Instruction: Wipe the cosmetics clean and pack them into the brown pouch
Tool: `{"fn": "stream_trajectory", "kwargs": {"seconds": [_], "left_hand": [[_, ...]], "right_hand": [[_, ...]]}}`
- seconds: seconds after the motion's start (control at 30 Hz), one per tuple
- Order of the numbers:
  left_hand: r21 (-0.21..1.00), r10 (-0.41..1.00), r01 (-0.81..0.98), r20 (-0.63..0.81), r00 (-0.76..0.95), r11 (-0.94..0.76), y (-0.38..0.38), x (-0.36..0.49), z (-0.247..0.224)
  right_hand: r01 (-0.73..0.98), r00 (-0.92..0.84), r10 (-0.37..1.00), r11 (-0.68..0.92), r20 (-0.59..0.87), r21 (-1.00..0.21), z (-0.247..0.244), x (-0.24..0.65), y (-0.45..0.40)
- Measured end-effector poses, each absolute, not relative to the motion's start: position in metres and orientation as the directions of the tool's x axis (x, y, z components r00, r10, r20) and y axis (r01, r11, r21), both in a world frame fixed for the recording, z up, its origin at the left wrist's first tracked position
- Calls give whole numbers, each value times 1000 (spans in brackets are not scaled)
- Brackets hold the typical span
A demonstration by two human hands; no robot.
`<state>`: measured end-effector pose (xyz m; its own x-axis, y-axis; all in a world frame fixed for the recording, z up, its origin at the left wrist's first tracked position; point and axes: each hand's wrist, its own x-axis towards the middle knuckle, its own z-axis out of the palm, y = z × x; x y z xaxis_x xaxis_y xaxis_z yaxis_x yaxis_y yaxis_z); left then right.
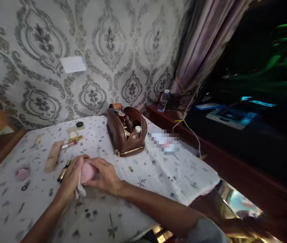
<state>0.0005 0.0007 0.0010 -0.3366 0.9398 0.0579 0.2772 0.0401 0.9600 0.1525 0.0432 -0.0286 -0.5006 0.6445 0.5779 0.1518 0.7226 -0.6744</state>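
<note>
A round pink item (pixel 88 172) is held between my two hands above the patterned cloth. My left hand (pixel 70 179) presses on its left side, with a white tissue or cloth (pixel 81 190) hanging below the palm. Around its right side curl the fingers of my right hand (pixel 106 175). Just left of my hands lie dark tubes with gold parts (pixel 64 171). A beige tube (pixel 53 156) is farther left, near a lipstick-like item (pixel 69 144) and a gold one (pixel 75 138). The open brown bag (pixel 126 135), filled with small items, stands behind my right hand.
The patterned cloth (pixel 158 179) covers the surface. A pink round item (pixel 23 173) lies at left and a dark-lidded jar (pixel 79 125) at the back. A clear bottle (pixel 163 101) stands on a reddish ledge by a white cable. Dark equipment with lit lettering is at right.
</note>
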Motion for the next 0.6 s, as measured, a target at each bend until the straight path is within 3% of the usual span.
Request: {"fn": "stream_trajectory", "kwargs": {"seconds": [0.17, 0.27, 0.47, 0.6], "left_hand": [[880, 948, 476, 150, -282, 2, 4, 3, 9], [838, 952, 545, 175, -250, -11, 5, 2, 13], [842, 958, 539, 170, -231, -19, 5, -5, 8], [861, 934, 508, 154, -324, 35, 5, -11, 2]], "right_hand": [[165, -588, 584, 764, 560, -623, -27, 154, 38], [237, -610, 621, 737, 493, -633, -27, 155, 37], [274, -624, 632, 728, 460, -628, -29, 156, 38], [250, -633, 608, 747, 480, -616, -32, 155, 39]]}}
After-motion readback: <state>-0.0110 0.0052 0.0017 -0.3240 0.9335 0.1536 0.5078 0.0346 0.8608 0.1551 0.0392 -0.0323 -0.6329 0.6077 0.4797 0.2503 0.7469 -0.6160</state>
